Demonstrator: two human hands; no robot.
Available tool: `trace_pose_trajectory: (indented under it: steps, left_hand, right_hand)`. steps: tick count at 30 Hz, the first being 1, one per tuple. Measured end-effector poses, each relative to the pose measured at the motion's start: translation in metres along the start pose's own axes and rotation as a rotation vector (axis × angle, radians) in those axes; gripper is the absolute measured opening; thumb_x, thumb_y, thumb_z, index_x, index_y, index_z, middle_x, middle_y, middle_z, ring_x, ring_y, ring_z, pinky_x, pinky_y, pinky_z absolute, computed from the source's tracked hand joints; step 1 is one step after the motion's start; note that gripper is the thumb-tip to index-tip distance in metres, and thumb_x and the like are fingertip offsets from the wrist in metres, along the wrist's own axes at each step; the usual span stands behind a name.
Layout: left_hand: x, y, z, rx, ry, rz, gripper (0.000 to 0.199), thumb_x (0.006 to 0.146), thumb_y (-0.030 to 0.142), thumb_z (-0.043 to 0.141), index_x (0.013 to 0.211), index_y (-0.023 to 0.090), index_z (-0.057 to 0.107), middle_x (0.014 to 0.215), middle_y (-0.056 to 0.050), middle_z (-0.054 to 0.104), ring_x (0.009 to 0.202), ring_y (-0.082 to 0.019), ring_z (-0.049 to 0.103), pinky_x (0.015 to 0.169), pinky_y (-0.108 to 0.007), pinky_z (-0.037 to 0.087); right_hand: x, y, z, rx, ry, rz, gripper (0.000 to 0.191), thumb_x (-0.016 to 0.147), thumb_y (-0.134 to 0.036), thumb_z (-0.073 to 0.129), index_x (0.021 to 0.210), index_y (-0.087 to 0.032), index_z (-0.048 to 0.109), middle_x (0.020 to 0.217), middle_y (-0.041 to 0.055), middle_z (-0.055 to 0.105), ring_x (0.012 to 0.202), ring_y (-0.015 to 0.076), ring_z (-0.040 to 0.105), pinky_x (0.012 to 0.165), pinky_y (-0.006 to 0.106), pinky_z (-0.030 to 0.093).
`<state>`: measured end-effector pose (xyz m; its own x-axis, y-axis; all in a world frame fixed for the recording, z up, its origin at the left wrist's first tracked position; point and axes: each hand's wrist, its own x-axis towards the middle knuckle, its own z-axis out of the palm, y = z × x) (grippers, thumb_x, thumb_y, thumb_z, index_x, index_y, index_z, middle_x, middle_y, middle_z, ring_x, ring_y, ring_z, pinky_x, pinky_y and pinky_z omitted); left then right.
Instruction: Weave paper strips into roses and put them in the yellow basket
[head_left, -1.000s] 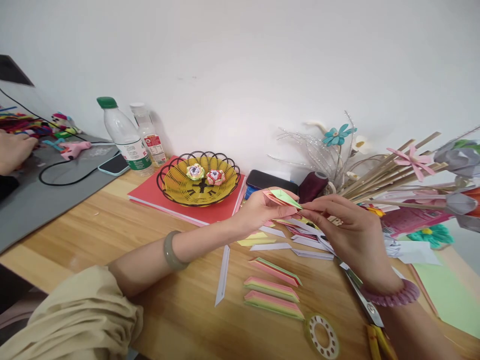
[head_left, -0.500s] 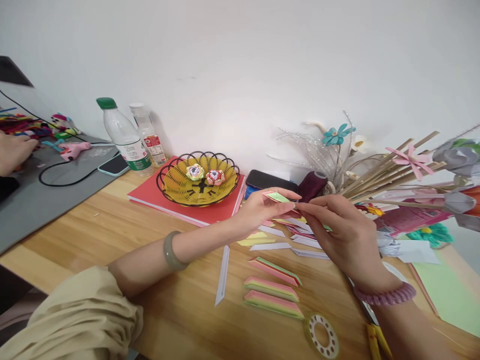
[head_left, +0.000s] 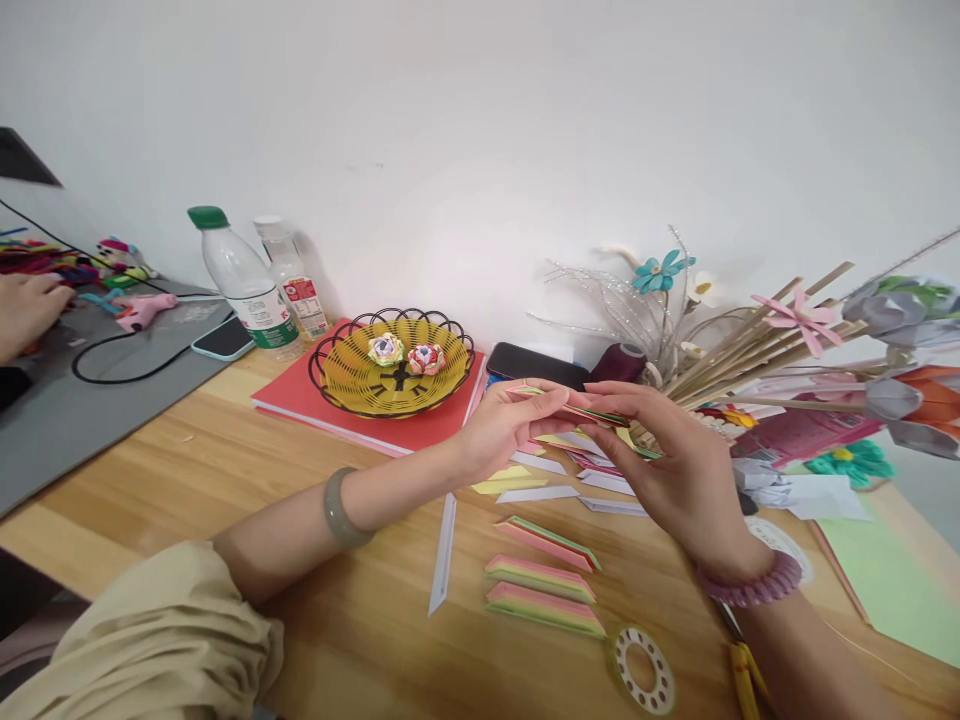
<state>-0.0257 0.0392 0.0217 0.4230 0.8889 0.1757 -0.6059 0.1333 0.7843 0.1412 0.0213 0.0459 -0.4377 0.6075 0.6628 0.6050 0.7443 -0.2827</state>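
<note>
Between my two hands is a thin stack of folded paper strips (head_left: 600, 413), with green and reddish edges showing. My left hand (head_left: 504, 428) pinches its left end between thumb and fingers. At the other end, my right hand (head_left: 679, 465) has its thumb below and its fingers along the top. Below them on the table lie three bundles of folded strips in pink, yellow and green: an upper one (head_left: 547, 542), a middle one (head_left: 538, 578) and a lower one (head_left: 544, 610). Loose white and yellow strips (head_left: 536, 494) lie partly under my hands.
A yellow basket (head_left: 352, 395) with two paper flowers stands on red paper (head_left: 289, 405). Bottles (head_left: 247, 290) stand behind. A tape roll (head_left: 643, 670) and yellow-handled scissors (head_left: 742, 680) lie in front. Craft flowers (head_left: 802, 320) are at right. Another person's hand (head_left: 30, 310) is far left.
My right hand's fingers have shifted from a pinch at the tip to a wider grip along the stack. The stack has turned so that its edges show more. The view has shifted slightly.
</note>
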Motion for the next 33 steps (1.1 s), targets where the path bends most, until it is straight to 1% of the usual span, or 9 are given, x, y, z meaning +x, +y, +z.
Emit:
trace_pose_trajectory:
  steps: [3, 6, 10, 13, 17, 21, 23, 28, 33]
  left_hand:
    - [-0.001, 0.001, 0.002, 0.077, -0.028, 0.012, 0.017, 0.072, 0.030, 0.063, 0.075, 0.014, 0.068, 0.089, -0.005, 0.065, 0.085, -0.014, 0.059, 0.081, -0.029, 0.044]
    - [-0.001, 0.004, 0.003, 0.210, -0.011, 0.048, 0.017, 0.072, 0.032, 0.062, 0.077, 0.016, 0.068, 0.102, -0.005, 0.062, 0.086, -0.013, 0.057, 0.075, -0.026, 0.044]
    - [-0.001, 0.010, 0.001, 0.406, 0.151, 0.060, 0.018, 0.066, 0.028, 0.067, 0.079, 0.016, 0.068, 0.085, -0.002, 0.063, 0.073, -0.010, 0.056, 0.069, -0.024, 0.044]
    - [-0.001, 0.010, -0.002, 0.660, 0.159, 0.095, 0.021, 0.065, 0.028, 0.068, 0.082, 0.016, 0.070, 0.079, -0.002, 0.063, 0.070, -0.010, 0.055, 0.067, -0.024, 0.043]
    - [-0.006, -0.003, -0.005, 1.002, 0.040, 0.106, 0.019, 0.071, 0.027, 0.061, 0.085, 0.018, 0.071, 0.082, -0.005, 0.067, 0.073, -0.014, 0.059, 0.066, -0.024, 0.044]
    - [-0.016, -0.026, -0.014, 1.313, -0.233, 0.160, 0.020, 0.079, 0.027, 0.054, 0.090, 0.024, 0.070, 0.087, -0.003, 0.070, 0.080, -0.015, 0.061, 0.076, -0.027, 0.043]
    - [-0.022, -0.038, -0.020, 1.428, -0.339, 0.190, 0.024, 0.081, 0.022, 0.049, 0.095, 0.023, 0.068, 0.088, -0.004, 0.070, 0.080, -0.016, 0.061, 0.076, -0.027, 0.044]
    - [-0.032, -0.053, -0.029, 1.571, -0.472, 0.217, 0.029, 0.081, 0.013, 0.044, 0.098, 0.021, 0.066, 0.091, -0.005, 0.069, 0.083, -0.015, 0.061, 0.075, -0.026, 0.045]
    - [-0.034, -0.055, -0.030, 1.643, -0.501, 0.257, 0.030, 0.084, 0.014, 0.041, 0.104, 0.019, 0.062, 0.105, -0.006, 0.065, 0.094, -0.016, 0.059, 0.079, -0.025, 0.046]
  right_hand:
    - [-0.002, -0.001, 0.001, -0.032, 0.071, 0.017, 0.013, 0.082, -0.015, 0.053, 0.091, -0.022, 0.059, 0.104, 0.0050, 0.065, 0.098, 0.0175, 0.060, 0.083, 0.033, 0.048]
    - [-0.003, -0.002, 0.001, -0.081, 0.117, 0.044, 0.011, 0.082, -0.016, 0.054, 0.089, -0.021, 0.061, 0.101, 0.0044, 0.067, 0.091, 0.0168, 0.063, 0.075, 0.029, 0.051]
    - [-0.004, 0.001, -0.002, -0.139, 0.114, 0.003, 0.016, 0.083, -0.019, 0.054, 0.097, -0.021, 0.062, 0.086, 0.0031, 0.069, 0.074, 0.0151, 0.065, 0.066, 0.028, 0.051]
    - [-0.012, 0.008, -0.006, -0.168, 0.023, -0.025, 0.020, 0.085, -0.017, 0.049, 0.101, -0.019, 0.061, 0.091, 0.0056, 0.067, 0.079, 0.0154, 0.063, 0.068, 0.028, 0.051]
    - [-0.041, 0.017, -0.008, -0.296, -0.182, -0.037, 0.027, 0.087, -0.014, 0.042, 0.109, -0.018, 0.058, 0.095, 0.0075, 0.065, 0.080, 0.0164, 0.062, 0.064, 0.028, 0.051]
    - [-0.076, 0.016, -0.004, -0.394, -0.307, -0.074, 0.034, 0.085, -0.009, 0.039, 0.113, -0.018, 0.055, 0.096, 0.0087, 0.064, 0.082, 0.0184, 0.062, 0.065, 0.031, 0.052]
    - [-0.087, 0.013, 0.000, -0.398, -0.354, -0.096, 0.035, 0.084, -0.007, 0.037, 0.113, -0.017, 0.054, 0.095, 0.0093, 0.064, 0.084, 0.0188, 0.062, 0.066, 0.031, 0.053]
    - [-0.099, 0.010, 0.006, -0.468, -0.414, -0.169, 0.031, 0.086, -0.008, 0.034, 0.110, -0.011, 0.054, 0.093, 0.0123, 0.063, 0.082, 0.0207, 0.061, 0.066, 0.034, 0.053]
    - [-0.103, 0.010, 0.009, -0.489, -0.411, -0.207, 0.034, 0.086, -0.006, 0.032, 0.113, -0.009, 0.051, 0.092, 0.0133, 0.062, 0.081, 0.0217, 0.060, 0.066, 0.035, 0.053]
